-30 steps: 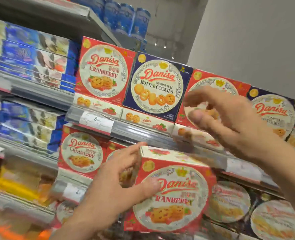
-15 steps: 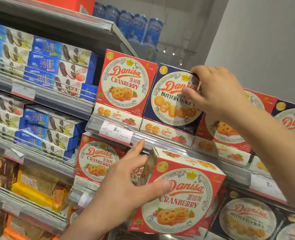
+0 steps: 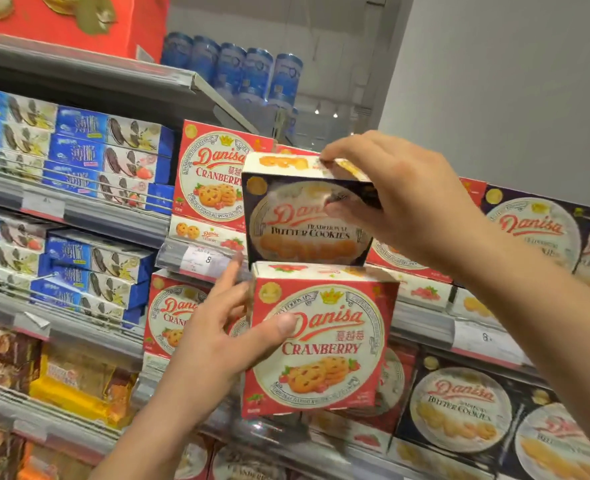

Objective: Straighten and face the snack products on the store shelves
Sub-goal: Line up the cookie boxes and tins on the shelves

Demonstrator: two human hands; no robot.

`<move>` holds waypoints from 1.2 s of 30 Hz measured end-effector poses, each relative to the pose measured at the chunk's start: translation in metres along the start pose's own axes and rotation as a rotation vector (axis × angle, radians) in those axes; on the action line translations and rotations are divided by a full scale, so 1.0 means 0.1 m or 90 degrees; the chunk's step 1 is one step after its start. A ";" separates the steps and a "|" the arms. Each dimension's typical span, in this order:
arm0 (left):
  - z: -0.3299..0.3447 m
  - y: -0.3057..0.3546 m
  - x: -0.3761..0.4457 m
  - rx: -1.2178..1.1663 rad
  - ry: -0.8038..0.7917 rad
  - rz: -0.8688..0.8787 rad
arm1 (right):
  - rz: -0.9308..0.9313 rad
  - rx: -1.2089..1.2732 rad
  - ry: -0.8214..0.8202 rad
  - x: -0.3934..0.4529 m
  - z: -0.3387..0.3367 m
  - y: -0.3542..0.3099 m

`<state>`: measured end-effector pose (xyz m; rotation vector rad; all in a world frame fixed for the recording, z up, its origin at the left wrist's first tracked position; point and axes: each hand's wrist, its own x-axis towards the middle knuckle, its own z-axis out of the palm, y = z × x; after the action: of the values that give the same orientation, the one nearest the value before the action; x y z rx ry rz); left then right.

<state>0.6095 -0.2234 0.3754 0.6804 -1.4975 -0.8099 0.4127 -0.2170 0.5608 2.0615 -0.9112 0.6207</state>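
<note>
Left of the red cranberry box (image 3: 324, 344), blue biscuit packs (image 3: 89, 150) are stacked on the shelves (image 3: 79, 216). The red cranberry box is held out in front of the shelves by the left hand (image 3: 214, 344), thumb curled across its face and fingers behind its left edge. Directly above it, touching its top, a dark blue butter cookie box (image 3: 307, 223) is gripped at the upper right corner by the right hand (image 3: 400, 209), fingers curled over the top.

Held boxes (image 3: 316, 320) block the packed shelves (image 3: 89, 216).
</note>
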 end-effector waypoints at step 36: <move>-0.27 -0.19 -0.28 0.048 0.039 0.049 | 0.082 0.367 -0.036 -0.36 -0.31 0.05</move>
<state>0.6380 -0.2144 0.3444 0.6932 -1.4956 -0.6709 0.3834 -0.1801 0.5566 2.5489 -0.9824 0.9879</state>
